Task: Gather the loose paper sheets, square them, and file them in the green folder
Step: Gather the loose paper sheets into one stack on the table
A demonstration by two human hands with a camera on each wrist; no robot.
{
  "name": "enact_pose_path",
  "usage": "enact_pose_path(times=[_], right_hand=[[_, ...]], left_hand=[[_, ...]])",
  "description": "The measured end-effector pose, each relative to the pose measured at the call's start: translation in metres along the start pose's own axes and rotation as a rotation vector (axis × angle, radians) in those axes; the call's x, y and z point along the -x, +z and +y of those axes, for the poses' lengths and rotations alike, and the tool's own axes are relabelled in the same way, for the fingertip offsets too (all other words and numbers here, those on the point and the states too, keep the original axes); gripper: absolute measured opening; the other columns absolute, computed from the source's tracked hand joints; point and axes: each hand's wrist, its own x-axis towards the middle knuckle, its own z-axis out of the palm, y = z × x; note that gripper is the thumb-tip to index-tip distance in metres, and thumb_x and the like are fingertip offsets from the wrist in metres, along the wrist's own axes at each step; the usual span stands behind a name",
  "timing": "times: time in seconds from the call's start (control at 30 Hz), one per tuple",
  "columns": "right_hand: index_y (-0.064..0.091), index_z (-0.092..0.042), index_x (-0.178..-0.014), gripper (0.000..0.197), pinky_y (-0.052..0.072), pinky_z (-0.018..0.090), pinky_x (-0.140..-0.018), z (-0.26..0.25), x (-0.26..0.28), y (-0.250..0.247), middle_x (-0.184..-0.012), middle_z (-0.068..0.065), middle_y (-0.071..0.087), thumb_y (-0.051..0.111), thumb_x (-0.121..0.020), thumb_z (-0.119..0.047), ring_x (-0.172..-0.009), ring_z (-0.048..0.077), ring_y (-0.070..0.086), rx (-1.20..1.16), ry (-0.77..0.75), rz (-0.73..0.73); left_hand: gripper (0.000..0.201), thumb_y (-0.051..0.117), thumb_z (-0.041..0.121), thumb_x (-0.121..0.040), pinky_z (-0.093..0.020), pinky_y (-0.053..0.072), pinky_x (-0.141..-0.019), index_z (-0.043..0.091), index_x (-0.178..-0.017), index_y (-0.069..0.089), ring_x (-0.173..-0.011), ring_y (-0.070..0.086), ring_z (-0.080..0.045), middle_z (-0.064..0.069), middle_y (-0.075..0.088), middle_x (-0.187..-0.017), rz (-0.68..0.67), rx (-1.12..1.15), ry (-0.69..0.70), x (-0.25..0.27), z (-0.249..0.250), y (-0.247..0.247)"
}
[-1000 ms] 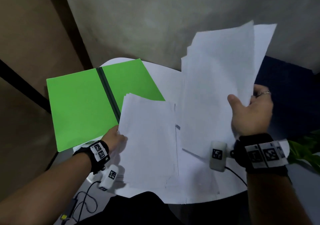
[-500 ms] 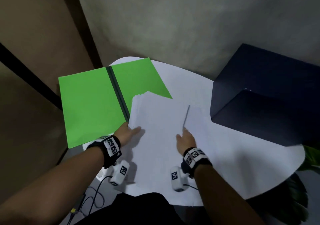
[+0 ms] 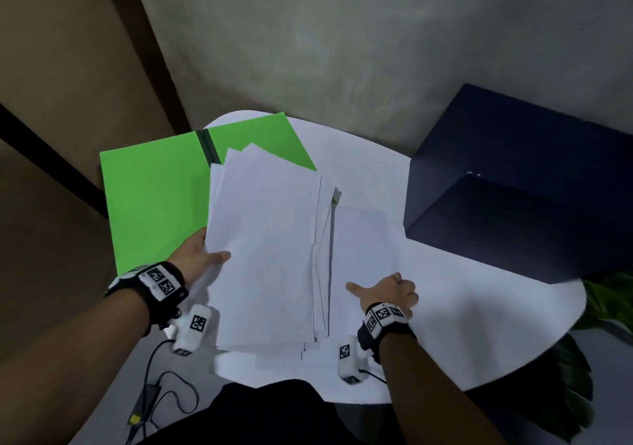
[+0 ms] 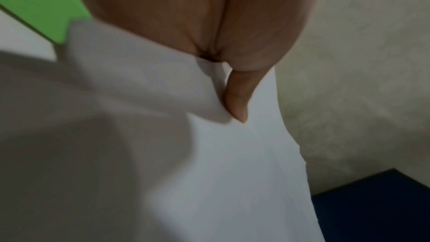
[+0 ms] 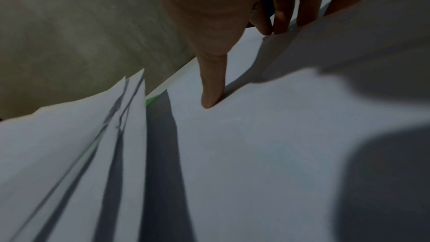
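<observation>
Pinching the stack, left hand is nearest the folder; right hand rests spread on a loose sheet beside it.

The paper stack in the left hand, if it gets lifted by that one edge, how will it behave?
Likely floppy: the paper stack is thin sheets, gripped by the left hand at one edge only. The sheets may slide apart, since corners already fan out unevenly over the green folder. It probably feels light.
</observation>
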Motion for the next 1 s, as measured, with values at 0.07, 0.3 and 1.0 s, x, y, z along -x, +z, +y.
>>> enact_pose_path(times=[0.07, 0.3, 1.0], right_hand=[[0.034, -0.003, -0.137, 0.118, 0.052, 0.048, -0.090, -0.004, -0.004, 0.002, -0.133, 0.018, 0.044, 0.082, -0.052, -0.069, -0.120, 0.036, 0.050, -0.059, -0.006, -0.039], [0.043, -0.001, -0.137, 0.076, 0.051, 0.041, -0.096, -0.004, -0.004, -0.013, -0.136, 0.018, 0.055, 0.081, -0.078, -0.027, -0.120, 0.038, 0.057, -0.373, -0.008, -0.112], [0.070, -0.013, -0.093, 0.023, 0.058, 0.049, -0.087, -0.024, 0.021, -0.122, -0.092, 0.002, 0.077, 0.083, -0.074, -0.009, -0.085, 0.023, 0.073, -1.073, -0.376, -0.001]], left_hand=[[0.046, 0.069, 0.008, -0.087, -0.044, 0.043, -0.103, 0.013, -0.130, 0.053, -0.114, 0.061, -0.027, -0.003, 0.065, -0.123, -0.019, 0.026, 0.005, 0.001, 0.000, -0.005], [0.045, 0.067, 0.000, -0.087, -0.035, 0.041, -0.098, 0.015, -0.128, 0.055, -0.111, 0.061, -0.018, 0.004, 0.067, -0.116, -0.040, 0.124, 0.013, 0.006, 0.000, 0.007], [0.061, 0.043, 0.051, -0.094, -0.049, 0.053, -0.087, 0.004, -0.130, 0.054, -0.111, 0.061, -0.045, -0.024, 0.064, -0.120, -0.026, -0.176, -0.204, 0.007, 0.010, 0.038]])
